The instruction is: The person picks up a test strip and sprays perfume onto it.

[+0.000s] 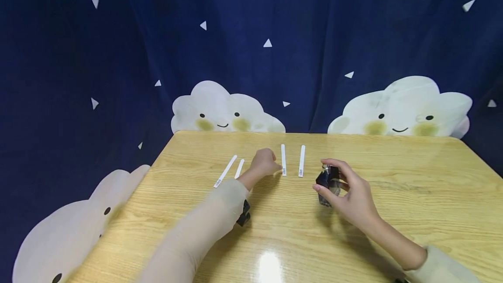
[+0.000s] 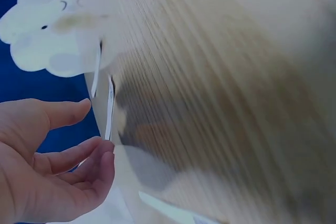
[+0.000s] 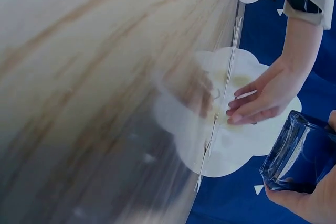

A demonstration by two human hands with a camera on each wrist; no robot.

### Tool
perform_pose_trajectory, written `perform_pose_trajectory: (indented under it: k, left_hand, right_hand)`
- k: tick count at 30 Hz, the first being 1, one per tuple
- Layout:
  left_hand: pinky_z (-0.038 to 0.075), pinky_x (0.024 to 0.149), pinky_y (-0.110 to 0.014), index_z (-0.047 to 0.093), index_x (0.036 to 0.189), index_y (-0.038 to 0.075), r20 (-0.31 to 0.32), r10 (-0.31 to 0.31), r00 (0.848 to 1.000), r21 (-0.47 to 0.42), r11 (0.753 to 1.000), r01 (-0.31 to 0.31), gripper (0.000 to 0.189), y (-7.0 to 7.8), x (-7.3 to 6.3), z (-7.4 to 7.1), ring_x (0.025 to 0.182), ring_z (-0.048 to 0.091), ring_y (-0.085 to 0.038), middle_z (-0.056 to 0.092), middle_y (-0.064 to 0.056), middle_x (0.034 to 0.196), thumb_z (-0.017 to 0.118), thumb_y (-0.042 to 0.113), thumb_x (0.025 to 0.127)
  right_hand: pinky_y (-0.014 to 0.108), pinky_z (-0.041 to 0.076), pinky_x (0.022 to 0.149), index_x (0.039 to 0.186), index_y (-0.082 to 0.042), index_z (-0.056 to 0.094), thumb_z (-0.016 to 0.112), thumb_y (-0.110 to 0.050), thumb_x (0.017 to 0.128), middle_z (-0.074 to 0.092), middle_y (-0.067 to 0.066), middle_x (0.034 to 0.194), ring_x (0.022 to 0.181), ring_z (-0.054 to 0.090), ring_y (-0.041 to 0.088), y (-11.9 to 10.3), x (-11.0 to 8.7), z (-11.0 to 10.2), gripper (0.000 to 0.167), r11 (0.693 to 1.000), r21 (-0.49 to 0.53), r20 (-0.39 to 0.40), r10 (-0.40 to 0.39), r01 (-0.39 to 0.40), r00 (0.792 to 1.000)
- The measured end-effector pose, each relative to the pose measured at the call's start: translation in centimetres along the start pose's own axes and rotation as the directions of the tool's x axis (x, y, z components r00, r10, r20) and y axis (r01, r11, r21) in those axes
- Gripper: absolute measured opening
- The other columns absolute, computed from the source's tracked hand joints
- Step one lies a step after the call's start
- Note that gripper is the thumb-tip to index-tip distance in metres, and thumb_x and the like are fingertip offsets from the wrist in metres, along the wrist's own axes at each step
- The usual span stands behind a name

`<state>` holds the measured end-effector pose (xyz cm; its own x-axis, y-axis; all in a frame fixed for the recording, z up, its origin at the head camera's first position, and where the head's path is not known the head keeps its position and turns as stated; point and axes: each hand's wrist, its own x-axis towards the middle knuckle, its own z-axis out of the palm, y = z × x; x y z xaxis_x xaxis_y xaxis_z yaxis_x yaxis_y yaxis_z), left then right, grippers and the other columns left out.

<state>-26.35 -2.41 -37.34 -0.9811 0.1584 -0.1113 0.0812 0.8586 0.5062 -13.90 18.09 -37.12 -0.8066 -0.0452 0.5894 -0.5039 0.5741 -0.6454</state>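
Observation:
My right hand (image 1: 355,195) grips a dark, faceted glass perfume bottle (image 1: 328,180) between thumb and fingers, above the table. Its silver neck shows at the top, and the thick clear base of the bottle (image 3: 299,153) faces the right wrist view. Beside a white paper strip (image 1: 283,160) is my left hand (image 1: 264,163), fingertips right at the strip's near end. In the left wrist view, the thumb of the left hand (image 2: 58,161) stands apart from the bent fingers, with nothing between them. Another white strip (image 1: 301,161) lies just to the right, roughly parallel.
Two more white strips lie left of the left forearm: a slanted strip (image 1: 225,171) and a strip partly hidden by the arm (image 1: 239,168). The wooden table (image 1: 412,187) reaches back to a dark blue curtain (image 1: 243,3) with smiling clouds and small white triangles.

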Motion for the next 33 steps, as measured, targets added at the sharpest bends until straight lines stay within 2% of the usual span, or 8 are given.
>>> perform_pose_trajectory:
  k: [2,7,12,18,23,26,29,33]
  left_hand:
    - [0.016,0.042,-0.02,0.024,0.049,0.016,-0.008,-0.013,1.0,0.035,0.999,0.013,0.061,0.5,0.6,0.5,0.044,0.015,-0.008,0.014,0.006,0.048,0.074,0.021,0.083]
    - [0.031,0.041,-0.02,0.045,0.048,0.015,0.007,-0.028,1.0,0.139,0.99,0.026,0.046,1.5,1.4,1.5,0.044,0.035,-0.008,0.038,0.005,0.044,0.074,0.024,0.083]
    - [0.046,0.05,-0.022,0.063,0.069,0.012,0.039,0.016,0.999,0.351,0.936,-0.029,0.025,1.7,1.8,2.1,0.066,0.054,-0.011,0.068,0.0,0.081,0.074,0.029,0.083]
    - [0.047,0.056,-0.022,0.07,0.082,0.012,0.084,0.097,0.992,0.461,0.879,-0.125,0.015,1.1,1.1,1.8,0.097,0.061,-0.015,0.066,-0.005,0.115,0.06,0.018,0.092]
    - [0.054,0.075,-0.024,0.075,0.102,0.016,0.1,0.169,0.98,0.388,0.901,-0.195,0.027,-0.2,0.0,1.2,0.116,0.059,-0.016,0.067,-0.001,0.122,0.049,0.012,0.098]
    - [0.056,0.084,-0.029,0.074,0.107,0.013,0.086,0.205,0.975,0.277,0.935,-0.221,0.023,-1.0,-0.5,0.9,0.111,0.064,-0.019,0.07,-0.003,0.118,0.054,0.011,0.097]
    - [0.056,0.085,-0.03,0.074,0.105,0.006,0.081,0.248,0.965,0.207,0.943,-0.26,0.019,-1.7,-0.8,0.7,0.103,0.067,-0.022,0.072,-0.008,0.11,0.06,0.005,0.092]
    - [0.056,0.083,-0.03,0.072,0.103,0.002,0.099,0.231,0.968,0.128,0.962,-0.242,0.024,-2.2,-1.0,0.3,0.101,0.066,-0.024,0.071,-0.011,0.107,0.06,-0.007,0.085]
  right_hand:
    - [0.005,0.051,0.071,0.125,-0.016,0.06,0.084,-0.008,0.071,0.07,0.006,0.106,0.086,0.06,-0.009,0.0,0.0,0.0,0.059,1.0,-0.001,0.001,-0.006,0.006,1.0]
    - [0.006,0.052,0.071,0.125,-0.016,0.059,0.083,-0.006,0.072,0.069,0.006,0.108,0.086,0.06,-0.008,0.0,0.1,0.1,0.059,1.0,0.006,0.008,-0.013,0.013,1.0]
    - [0.007,0.052,0.071,0.126,-0.016,0.059,0.083,-0.007,0.072,0.069,0.006,0.111,0.087,0.06,-0.008,0.1,0.1,0.2,0.06,1.0,0.006,0.019,-0.01,0.01,1.0]
    - [0.007,0.052,0.071,0.126,-0.015,0.059,0.083,-0.006,0.071,0.069,0.005,0.11,0.089,0.06,-0.009,0.3,0.0,0.1,0.06,1.0,0.012,0.024,-0.017,0.016,1.0]
    - [0.007,0.053,0.072,0.126,-0.016,0.059,0.084,-0.005,0.071,0.069,0.005,0.11,0.088,0.06,-0.008,0.7,0.0,0.0,0.061,0.999,0.023,0.034,-0.027,0.026,0.999]
    - [0.006,0.052,0.072,0.126,-0.016,0.059,0.084,-0.004,0.07,0.069,0.007,0.109,0.088,0.059,-0.008,1.2,0.0,0.0,0.063,1.0,0.016,0.038,-0.026,0.026,0.999]
    - [0.006,0.051,0.072,0.126,-0.017,0.059,0.084,-0.006,0.07,0.069,0.006,0.108,0.088,0.059,-0.009,1.5,0.0,-0.1,0.062,1.0,-0.003,0.044,-0.016,0.016,0.999]
    - [0.006,0.052,0.072,0.126,-0.017,0.059,0.084,-0.008,0.071,0.069,0.004,0.107,0.087,0.059,-0.009,1.8,-0.1,-0.3,0.061,1.0,-0.021,0.05,-0.001,0.002,0.999]
